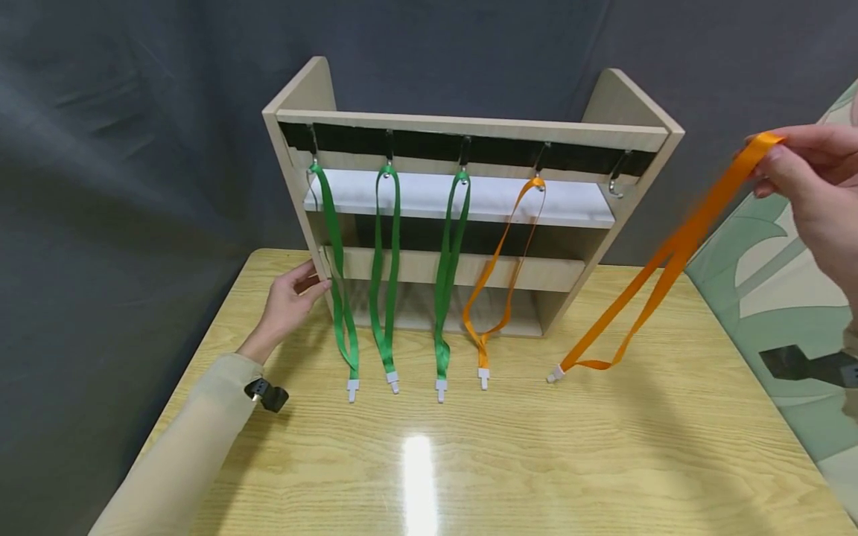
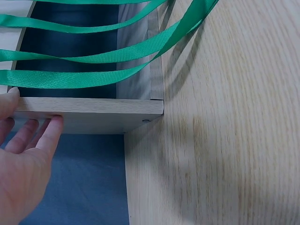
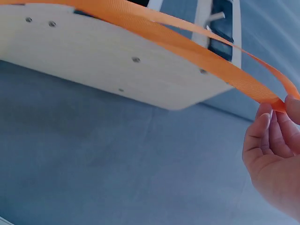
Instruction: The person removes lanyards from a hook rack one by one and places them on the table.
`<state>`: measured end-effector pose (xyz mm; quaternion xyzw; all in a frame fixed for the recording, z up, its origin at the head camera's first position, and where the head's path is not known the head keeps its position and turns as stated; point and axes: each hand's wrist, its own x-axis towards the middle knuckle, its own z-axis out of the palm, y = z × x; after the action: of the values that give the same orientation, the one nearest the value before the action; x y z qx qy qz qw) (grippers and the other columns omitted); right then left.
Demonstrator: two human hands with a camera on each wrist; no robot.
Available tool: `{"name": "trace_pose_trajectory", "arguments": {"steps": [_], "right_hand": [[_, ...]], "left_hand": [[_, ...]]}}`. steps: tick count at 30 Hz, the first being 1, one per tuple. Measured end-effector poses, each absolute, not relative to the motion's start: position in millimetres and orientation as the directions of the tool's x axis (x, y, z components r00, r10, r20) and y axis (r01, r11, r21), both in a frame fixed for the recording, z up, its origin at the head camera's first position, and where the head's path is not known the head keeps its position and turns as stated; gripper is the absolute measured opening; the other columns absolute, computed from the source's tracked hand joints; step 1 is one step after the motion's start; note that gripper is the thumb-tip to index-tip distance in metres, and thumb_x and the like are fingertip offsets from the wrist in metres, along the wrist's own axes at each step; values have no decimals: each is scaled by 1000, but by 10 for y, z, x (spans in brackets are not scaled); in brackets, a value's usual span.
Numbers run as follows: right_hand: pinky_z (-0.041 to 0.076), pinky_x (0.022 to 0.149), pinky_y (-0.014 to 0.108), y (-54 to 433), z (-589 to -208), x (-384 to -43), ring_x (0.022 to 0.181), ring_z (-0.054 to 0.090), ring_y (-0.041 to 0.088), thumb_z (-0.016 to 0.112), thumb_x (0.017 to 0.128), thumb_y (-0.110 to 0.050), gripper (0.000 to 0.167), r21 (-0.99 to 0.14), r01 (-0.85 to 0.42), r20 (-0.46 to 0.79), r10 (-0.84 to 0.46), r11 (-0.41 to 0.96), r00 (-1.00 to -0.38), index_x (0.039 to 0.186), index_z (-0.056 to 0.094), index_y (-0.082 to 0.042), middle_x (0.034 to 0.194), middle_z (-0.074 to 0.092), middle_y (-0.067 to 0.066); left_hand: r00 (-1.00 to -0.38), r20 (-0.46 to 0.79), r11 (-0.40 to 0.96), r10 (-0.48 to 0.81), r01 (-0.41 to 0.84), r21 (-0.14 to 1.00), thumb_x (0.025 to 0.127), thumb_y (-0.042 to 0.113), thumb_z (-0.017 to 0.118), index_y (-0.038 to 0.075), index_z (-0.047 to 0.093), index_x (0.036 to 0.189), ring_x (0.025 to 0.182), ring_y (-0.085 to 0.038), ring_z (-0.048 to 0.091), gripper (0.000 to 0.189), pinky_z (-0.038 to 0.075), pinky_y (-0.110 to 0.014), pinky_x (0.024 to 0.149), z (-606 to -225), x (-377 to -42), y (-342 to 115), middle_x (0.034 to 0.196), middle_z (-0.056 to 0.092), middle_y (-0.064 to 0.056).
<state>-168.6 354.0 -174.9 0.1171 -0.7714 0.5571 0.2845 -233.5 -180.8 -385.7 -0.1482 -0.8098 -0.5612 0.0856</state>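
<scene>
My right hand [image 1: 824,186] pinches an orange lanyard [image 1: 720,197] by the top of its loop, to the right of a wooden shelf rack [image 1: 469,125]. The strap slants down to the left, its white clip [image 1: 555,374] low at the rack's right. At the rack's lower left, my left hand [image 1: 288,304] grips the side panel [image 2: 93,105], thumb at the front edge and fingers on the outer face. Three green lanyards [image 1: 330,216] and one orange lanyard [image 1: 492,264] hang from metal hooks along the rack's front. Another hook [image 1: 615,186] is at the right end.
The rack stands at the back of a wood-grain table [image 1: 509,461], before a dark cloth backdrop [image 1: 456,52]. A leaf-patterned surface [image 1: 771,275] borders the table on the right. White clips [image 1: 440,388] dangle below the hung lanyards.
</scene>
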Motion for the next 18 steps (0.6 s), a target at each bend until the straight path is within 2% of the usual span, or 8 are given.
{"name": "trace_pose_trajectory", "arguments": {"steps": [10, 14, 18], "right_hand": [[46, 64, 6, 3862, -1724, -1852, 77, 56, 10, 60, 94, -11, 14, -790, -527, 590, 155, 313, -792, 106, 66, -7, 95, 63, 2], [44, 59, 5, 3966, -1709, -1929, 73, 55, 7, 57, 96, -9, 10, -806, -486, 563, 183, 336, -806, 101, 65, -11, 89, 63, -2], [42, 52, 5, 4033, -1653, -2032, 64, 56, 1, 53, 98, -8, 13, -866, -377, 465, 251, 328, -849, 93, 62, -16, 81, 63, -8]], "left_hand": [[-936, 319, 314, 147, 350, 882, 93, -4, 58, -8, 48, 135, 116, -40, 51, 43, 49, -28, 89, -3852, -2340, -1815, 133, 50, -25], [-936, 318, 314, 149, 350, 883, 93, -3, 58, -8, 48, 135, 116, -40, 51, 43, 49, -26, 88, -3858, -2341, -1819, 132, 50, -25], [-935, 320, 306, 153, 353, 884, 93, -3, 58, -7, 49, 135, 116, -39, 51, 43, 49, -26, 88, -3866, -2344, -1824, 133, 50, -24]]}}
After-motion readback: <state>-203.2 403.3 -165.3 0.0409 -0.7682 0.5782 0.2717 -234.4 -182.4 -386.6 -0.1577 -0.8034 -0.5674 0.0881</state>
